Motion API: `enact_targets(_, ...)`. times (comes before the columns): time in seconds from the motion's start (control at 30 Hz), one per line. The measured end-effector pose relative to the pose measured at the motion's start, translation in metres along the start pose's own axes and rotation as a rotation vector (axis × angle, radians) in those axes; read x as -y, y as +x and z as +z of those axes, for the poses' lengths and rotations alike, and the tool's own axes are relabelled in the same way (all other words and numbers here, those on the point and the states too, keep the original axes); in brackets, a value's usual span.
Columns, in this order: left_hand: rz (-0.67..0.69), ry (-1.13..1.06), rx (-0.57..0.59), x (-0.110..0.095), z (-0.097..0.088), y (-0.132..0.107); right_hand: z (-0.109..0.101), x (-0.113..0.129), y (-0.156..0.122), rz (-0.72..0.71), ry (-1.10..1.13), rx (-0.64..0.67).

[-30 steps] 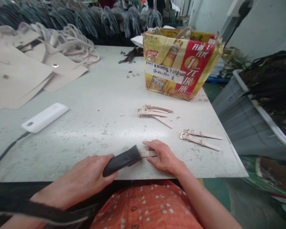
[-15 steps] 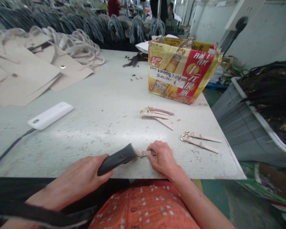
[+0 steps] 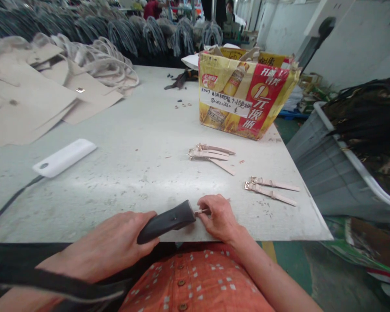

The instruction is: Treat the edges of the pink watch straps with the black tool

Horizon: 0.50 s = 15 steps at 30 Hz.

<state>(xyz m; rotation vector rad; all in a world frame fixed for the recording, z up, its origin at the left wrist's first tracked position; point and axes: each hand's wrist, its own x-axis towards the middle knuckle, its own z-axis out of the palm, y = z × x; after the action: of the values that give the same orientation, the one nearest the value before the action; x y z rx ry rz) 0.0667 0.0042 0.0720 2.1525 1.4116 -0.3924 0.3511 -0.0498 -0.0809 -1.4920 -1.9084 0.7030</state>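
Note:
Near the table's front edge, my left hand [image 3: 117, 236] is wrapped round a black hand-held tool [image 3: 165, 222], whose broad end points right. My right hand [image 3: 219, 216] pinches a small beige strap [image 3: 200, 211] close to that end. Most of this strap is hidden by my fingers and seen edge-on; I cannot tell whether the tool touches it. Beyond my right hand lies a small group of beige buckle straps [image 3: 214, 154] with gold-coloured buckles. Two more buckle straps [image 3: 274, 190] lie side by side to the right.
A yellow and red cardboard box [image 3: 243, 99] stands at the back right. Beige bag pieces [image 3: 29, 99] are heaped at the left. A white device [image 3: 65, 158] with a dark cable rests on the left of the table. Beyond the right edge is a grey bin [image 3: 331, 160].
The black tool has moved slightly right, closer to my right hand. The strap between them has turned, showing its narrow edge and less of its length.

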Motion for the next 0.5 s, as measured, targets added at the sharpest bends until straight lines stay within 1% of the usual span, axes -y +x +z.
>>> enact_targets(0.1,0.015,0.059,0.071,-0.011,-0.002,0.006,-0.002,-0.001,0.002,0.015,0.039,0.018)
enact_targets(0.23,0.025,0.099,0.05,-0.021,-0.002,0.017,-0.005,-0.004,0.002,0.089,0.129,0.026)
enact_targets(0.33,0.035,0.09,0.064,-0.014,-0.003,0.019,-0.006,-0.004,0.002,0.103,0.16,0.027)
enact_targets(0.5,0.013,0.038,0.046,0.006,-0.008,0.008,-0.007,0.0,0.003,0.054,0.126,0.037)
